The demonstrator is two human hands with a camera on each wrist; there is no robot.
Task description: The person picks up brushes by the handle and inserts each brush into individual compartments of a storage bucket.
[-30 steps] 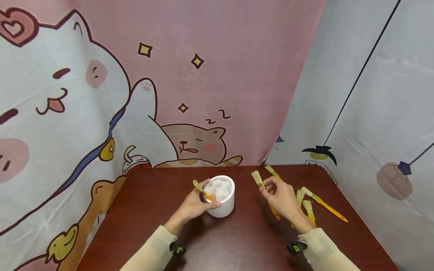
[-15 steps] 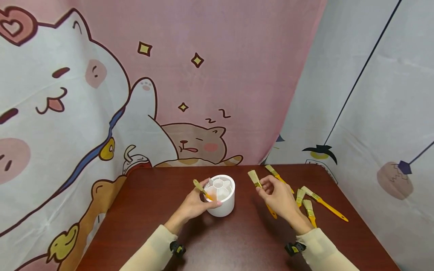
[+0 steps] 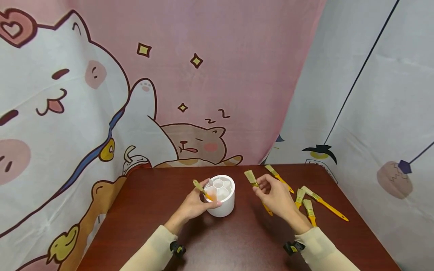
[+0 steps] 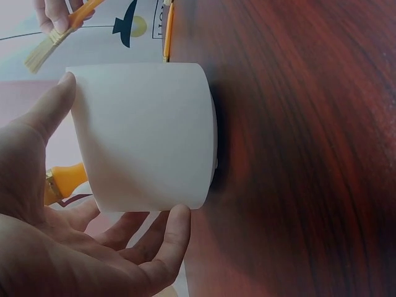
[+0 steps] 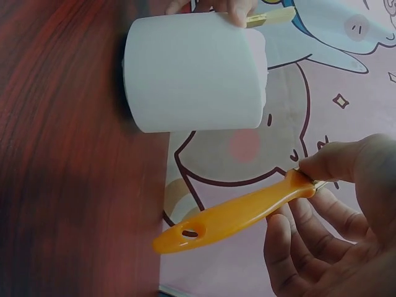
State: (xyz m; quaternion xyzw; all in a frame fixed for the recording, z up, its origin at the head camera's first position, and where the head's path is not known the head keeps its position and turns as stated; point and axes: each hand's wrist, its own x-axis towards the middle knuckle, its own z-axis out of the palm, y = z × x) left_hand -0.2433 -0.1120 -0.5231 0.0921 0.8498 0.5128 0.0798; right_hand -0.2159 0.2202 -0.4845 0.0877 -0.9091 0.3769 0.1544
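Observation:
A white round holder (image 3: 220, 207) with several compartments inside stands on the table. My left hand (image 3: 194, 205) grips its left side, thumb at the near rim and fingers around the far side, as the left wrist view shows. One paintbrush (image 3: 198, 185) leans in the holder with its bristles up and its orange handle down inside. To the right of the holder, my right hand (image 3: 277, 197) pinches a second paintbrush (image 5: 235, 216) near its ferrule. That brush is tilted, bristles up and handle pointing down, held apart from the holder.
Several more paintbrushes lie on the right side of the dark wooden table (image 3: 237, 244), among them one brush (image 3: 325, 205) at the far right and another brush (image 3: 279, 178) near the back edge. A printed cloth (image 3: 251, 94) hangs behind the table.
My right hand has moved slightly left with its paintbrush, closer to the holder. My left hand and the holder have stayed in place.

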